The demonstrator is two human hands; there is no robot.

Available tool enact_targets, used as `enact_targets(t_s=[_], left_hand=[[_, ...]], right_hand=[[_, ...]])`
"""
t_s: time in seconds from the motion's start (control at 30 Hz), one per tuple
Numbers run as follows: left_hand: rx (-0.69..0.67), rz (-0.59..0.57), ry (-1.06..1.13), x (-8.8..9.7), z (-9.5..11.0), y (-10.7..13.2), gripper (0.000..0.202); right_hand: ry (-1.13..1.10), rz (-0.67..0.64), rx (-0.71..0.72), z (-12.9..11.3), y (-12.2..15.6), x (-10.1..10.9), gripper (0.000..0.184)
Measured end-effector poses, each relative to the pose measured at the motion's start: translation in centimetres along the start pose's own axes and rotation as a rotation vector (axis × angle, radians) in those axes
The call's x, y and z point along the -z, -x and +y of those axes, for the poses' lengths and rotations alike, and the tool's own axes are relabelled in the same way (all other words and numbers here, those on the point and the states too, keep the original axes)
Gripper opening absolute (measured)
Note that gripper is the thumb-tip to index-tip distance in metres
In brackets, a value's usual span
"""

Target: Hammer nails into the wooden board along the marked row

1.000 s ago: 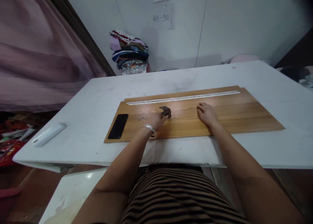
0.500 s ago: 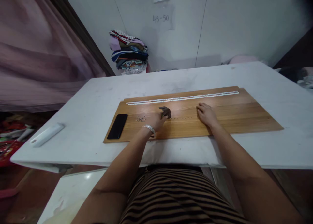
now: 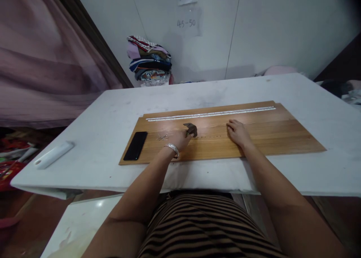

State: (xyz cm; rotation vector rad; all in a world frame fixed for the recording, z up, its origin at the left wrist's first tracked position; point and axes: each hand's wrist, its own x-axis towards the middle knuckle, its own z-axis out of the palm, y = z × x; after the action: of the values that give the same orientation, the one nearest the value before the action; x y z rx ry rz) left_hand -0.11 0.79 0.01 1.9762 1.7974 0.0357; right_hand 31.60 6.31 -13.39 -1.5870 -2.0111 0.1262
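Note:
My left hand (image 3: 181, 139), with a silver bangle (image 3: 172, 148) on its wrist, is closed around a claw hammer whose dark head (image 3: 191, 129) shows beyond the fingers; its handle is hidden under the hand. The hammer is low over the wooden board (image 3: 270, 132). My right hand (image 3: 237, 132) rests on the board further right, fingers loosely bent and holding nothing visible. Between the hands runs a row of small dark dots (image 3: 213, 136), too small to make out, perhaps nail heads. A little pile of loose nails (image 3: 163, 137) lies left of my left hand.
Two white measuring strips (image 3: 211, 113) run along the board's far side. A black phone (image 3: 135, 145) lies at its left end. On the white table (image 3: 93, 138) is a white, long object (image 3: 54, 155). Folded cloth (image 3: 150, 59) is stacked behind, by the wall.

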Motion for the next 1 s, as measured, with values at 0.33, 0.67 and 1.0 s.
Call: enact_targets(t_s=[0.33,0.67,1.0], left_hand=[[-0.025,0.016,0.017,-0.37,-0.17,-0.17,0.040],[-0.066,0.025,0.079,-0.48,-0.08,-0.44,0.033],[-0.024,0.027,0.103,-0.63,-0.02,-0.37,0.036]], right_hand=[[-0.013,0.015,0.002,-0.02,0.02,-0.06,0.039],[0.003,0.050,0.036,0.37,0.08,-0.43,0.038],[0.006,0.044,0.061,0.40,0.05,-0.29,0.038]])
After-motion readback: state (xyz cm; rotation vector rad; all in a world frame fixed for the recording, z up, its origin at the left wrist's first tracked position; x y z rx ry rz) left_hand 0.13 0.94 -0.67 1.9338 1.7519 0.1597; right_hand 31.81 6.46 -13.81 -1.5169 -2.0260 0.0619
